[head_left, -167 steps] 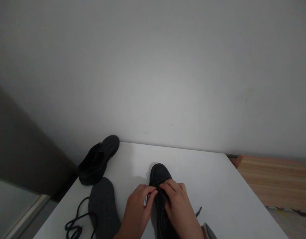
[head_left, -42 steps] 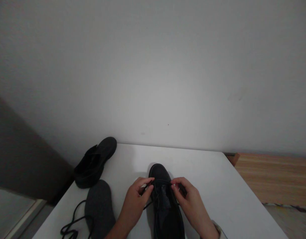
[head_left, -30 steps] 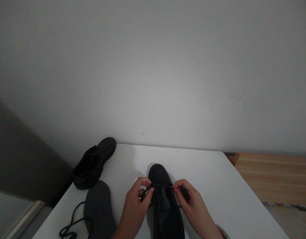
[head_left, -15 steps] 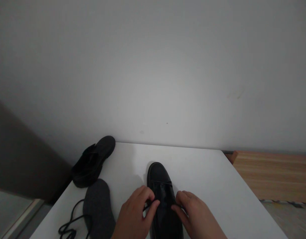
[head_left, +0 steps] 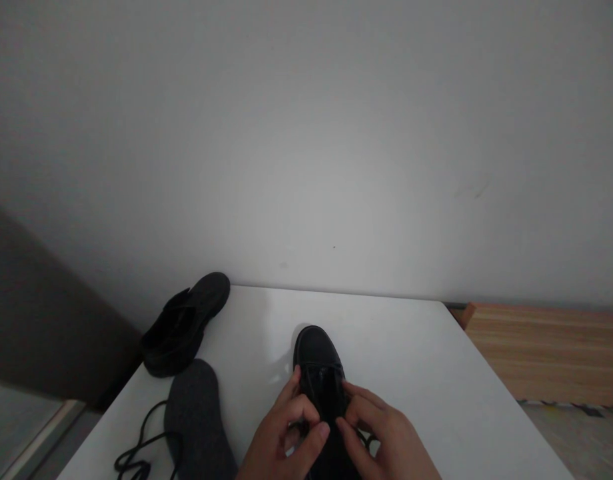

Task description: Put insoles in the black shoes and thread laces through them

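A black shoe (head_left: 317, 347) lies on the white table, its toe pointing toward the wall. At its left side, my left hand (head_left: 291, 433) has thumb and index finger pinched together over the opening, with a bit of dark shoelace showing inside the curl. My right hand (head_left: 386, 433) pinches at the shoe's right side, and a loop of black shoelace (head_left: 370, 440) sticks out by its fingers. The lace ends between the fingertips are too small to see clearly. The heel part is hidden below the hands and the picture's edge.
A second black shoe (head_left: 186, 323) rests at the table's back left corner. In front of it lie a grey insole (head_left: 196, 413) and a loose black lace (head_left: 131, 460). The white table (head_left: 436, 373) meets the wall (head_left: 306, 167). Right of it stands a wooden board (head_left: 546, 347).
Both hands have drawn closer together over the shoe's opening. My left fingers now reach further up its side, and a lace loop shows by my right hand.
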Demonstrator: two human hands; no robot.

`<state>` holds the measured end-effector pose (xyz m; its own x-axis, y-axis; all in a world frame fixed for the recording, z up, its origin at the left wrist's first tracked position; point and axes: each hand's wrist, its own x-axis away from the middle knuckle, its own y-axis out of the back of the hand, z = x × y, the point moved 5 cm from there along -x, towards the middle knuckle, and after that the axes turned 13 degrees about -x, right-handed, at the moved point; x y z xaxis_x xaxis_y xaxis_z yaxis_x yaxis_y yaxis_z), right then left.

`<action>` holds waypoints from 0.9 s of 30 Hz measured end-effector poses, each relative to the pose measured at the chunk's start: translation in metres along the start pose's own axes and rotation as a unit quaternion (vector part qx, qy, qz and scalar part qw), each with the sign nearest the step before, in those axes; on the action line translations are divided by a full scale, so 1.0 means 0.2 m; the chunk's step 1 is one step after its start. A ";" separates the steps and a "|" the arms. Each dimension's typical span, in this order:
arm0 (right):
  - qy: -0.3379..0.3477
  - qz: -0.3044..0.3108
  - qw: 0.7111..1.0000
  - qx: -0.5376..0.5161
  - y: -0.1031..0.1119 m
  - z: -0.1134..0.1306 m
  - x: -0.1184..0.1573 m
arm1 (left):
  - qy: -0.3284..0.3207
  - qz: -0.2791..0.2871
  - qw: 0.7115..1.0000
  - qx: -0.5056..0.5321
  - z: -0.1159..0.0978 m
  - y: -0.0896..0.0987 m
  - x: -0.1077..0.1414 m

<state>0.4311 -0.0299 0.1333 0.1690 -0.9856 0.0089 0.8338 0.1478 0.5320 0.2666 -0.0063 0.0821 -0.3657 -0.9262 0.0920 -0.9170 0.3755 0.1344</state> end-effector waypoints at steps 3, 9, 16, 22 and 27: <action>0.009 0.011 1.000 -0.016 0.00 0.00 0.01 | 0.001 0.014 1.000 0.027 -0.02 0.00 -0.01; 0.030 0.021 0.998 -0.060 0.03 0.03 0.01 | 0.001 0.041 0.999 0.033 -0.04 0.03 -0.01; 0.007 0.035 0.993 -0.115 0.06 0.02 0.02 | -0.020 0.100 0.995 0.015 -0.05 0.06 -0.02; -0.006 0.028 0.990 -0.140 0.06 0.04 0.04 | -0.044 0.163 0.985 -0.034 -0.12 0.05 -0.04; -0.003 0.039 0.992 -0.120 0.06 0.04 0.03 | -0.039 0.173 0.982 -0.068 -0.15 0.07 -0.02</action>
<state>0.4379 -0.0353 0.1458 0.2359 -0.9706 0.0475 0.9197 0.2388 0.3117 0.2614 0.0042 0.1139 -0.6670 -0.7407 0.0803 -0.7084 0.6638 0.2398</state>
